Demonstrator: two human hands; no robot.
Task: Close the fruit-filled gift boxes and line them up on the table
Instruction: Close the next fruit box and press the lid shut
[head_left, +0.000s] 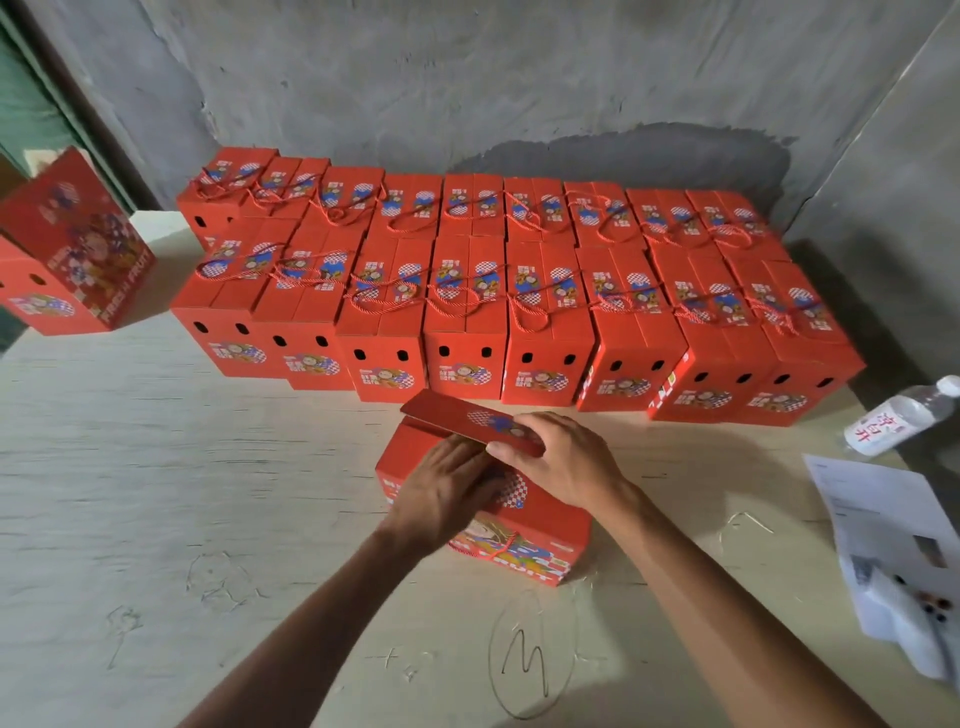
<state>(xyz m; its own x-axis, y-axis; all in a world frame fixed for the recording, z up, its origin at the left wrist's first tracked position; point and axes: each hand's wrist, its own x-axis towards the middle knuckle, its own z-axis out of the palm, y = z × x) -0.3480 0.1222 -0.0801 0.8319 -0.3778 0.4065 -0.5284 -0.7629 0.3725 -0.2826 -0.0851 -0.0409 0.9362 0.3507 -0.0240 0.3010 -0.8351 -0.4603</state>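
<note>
A red gift box (540, 540) with a printed fruit design stands on the pale wooden table (208, 493) right in front of me. One top flap (452, 415) is still raised at a slant. My right hand (561, 457) grips this flap at its near edge, thumb under, fingers on top. My left hand (447, 488) lies flat on the box's top, fingers reaching under the raised flap. Behind it, two rows of closed red boxes (467, 322) with red cord handles are lined up along the wall.
One more red box (72, 249) stands apart at the far left edge. A plastic water bottle (898, 415) lies at the right, with printed papers (893, 545) nearer me. Pencil scribbles mark the table. A grey concrete wall (519, 78) closes the back and right.
</note>
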